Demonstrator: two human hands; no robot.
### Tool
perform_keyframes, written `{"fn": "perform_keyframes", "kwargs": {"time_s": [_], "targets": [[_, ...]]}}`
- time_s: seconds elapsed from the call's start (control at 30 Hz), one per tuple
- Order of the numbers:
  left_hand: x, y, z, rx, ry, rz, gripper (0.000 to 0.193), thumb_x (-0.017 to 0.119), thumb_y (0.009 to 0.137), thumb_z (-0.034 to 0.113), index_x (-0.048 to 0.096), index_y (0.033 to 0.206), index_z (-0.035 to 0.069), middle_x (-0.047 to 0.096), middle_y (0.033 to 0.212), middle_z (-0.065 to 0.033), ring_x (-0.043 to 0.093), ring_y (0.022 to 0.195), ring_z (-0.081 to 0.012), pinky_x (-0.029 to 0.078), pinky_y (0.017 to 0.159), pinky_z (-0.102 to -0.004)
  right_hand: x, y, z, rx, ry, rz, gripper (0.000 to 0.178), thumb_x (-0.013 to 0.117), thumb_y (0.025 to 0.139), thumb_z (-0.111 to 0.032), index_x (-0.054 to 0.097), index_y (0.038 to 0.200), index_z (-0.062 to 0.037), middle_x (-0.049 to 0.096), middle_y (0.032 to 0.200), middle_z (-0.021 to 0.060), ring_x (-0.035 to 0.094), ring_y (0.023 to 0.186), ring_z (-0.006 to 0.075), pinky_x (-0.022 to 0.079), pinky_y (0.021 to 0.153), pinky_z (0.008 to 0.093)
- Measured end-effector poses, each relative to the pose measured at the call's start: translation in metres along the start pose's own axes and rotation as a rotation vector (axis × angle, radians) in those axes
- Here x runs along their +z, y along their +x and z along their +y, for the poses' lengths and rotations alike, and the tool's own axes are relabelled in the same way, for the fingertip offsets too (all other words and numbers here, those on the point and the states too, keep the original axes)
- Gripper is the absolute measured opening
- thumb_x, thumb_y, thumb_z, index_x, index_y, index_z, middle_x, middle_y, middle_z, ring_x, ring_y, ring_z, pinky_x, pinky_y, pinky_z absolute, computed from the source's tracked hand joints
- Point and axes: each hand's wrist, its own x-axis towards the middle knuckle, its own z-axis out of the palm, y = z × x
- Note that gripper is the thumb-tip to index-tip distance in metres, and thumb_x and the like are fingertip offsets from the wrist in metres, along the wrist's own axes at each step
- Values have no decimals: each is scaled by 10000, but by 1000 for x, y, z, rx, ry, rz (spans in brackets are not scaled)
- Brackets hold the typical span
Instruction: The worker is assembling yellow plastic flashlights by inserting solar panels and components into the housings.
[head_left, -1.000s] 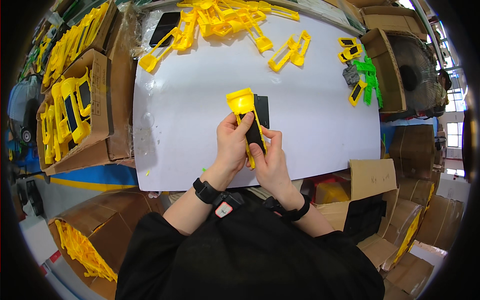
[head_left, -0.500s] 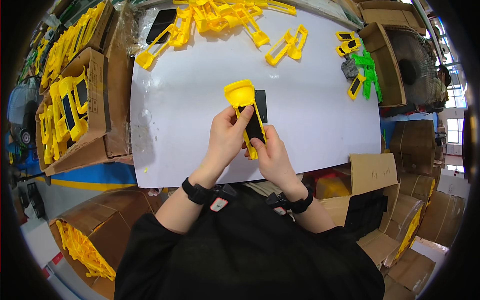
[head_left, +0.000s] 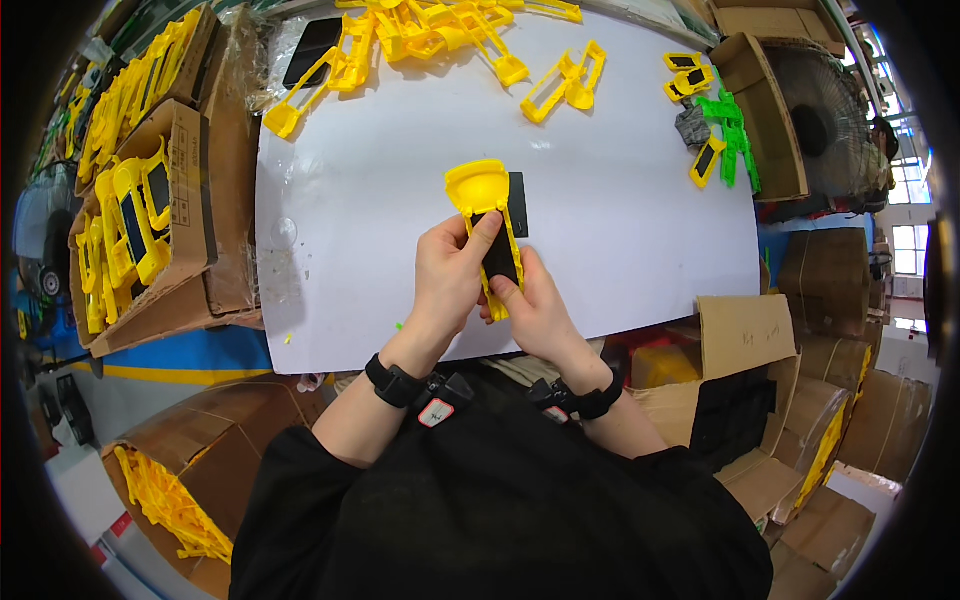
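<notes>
Both the left hand [head_left: 447,268] and the right hand [head_left: 537,308] are curled snugly, little gap left, round one long yellow moulded-plastic frame [head_left: 479,190] with a flared, scoop-like end, flare pointing away from the body, held over the near part of the smooth white worktop [head_left: 620,230]. Left thumb lies on the flat black rectangular panel [head_left: 499,250] inside it; right grips lower down. Looks light, fairly stiff, maybe slippery; thin rails might crack if twisted hard, so the long side edges seem the best hold! Just beyond, a flat black rectangular piece [head_left: 519,210]; farther out, a tangled heap of yellow plastic frames [head_left: 420,38].
</notes>
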Motion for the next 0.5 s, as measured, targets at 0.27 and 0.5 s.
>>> {"fn": "perform_keyframes", "kwargs": {"time_s": [0.27, 0.5], "targets": [[0, 0, 3, 182, 348, 82, 298, 623, 931, 271, 633, 814, -2, 577, 556, -34, 512, 403, -93, 376, 369, -266, 0, 5, 2, 38, 67, -14, 126, 413, 986, -65, 391, 1096, -8, 569, 872, 86, 590, 685, 146, 507, 627, 294], [-11, 8, 0, 199, 522, 93, 282, 635, 921, 268, 657, 832, 1, 588, 556, -36, 508, 431, -84, 382, 412, -266, -1, 6, 1, 61, 197, -61, 162, 410, 1005, -103, 390, 1135, -8, 590, 939, 103, 614, 764, 163, 516, 688, 304]]}}
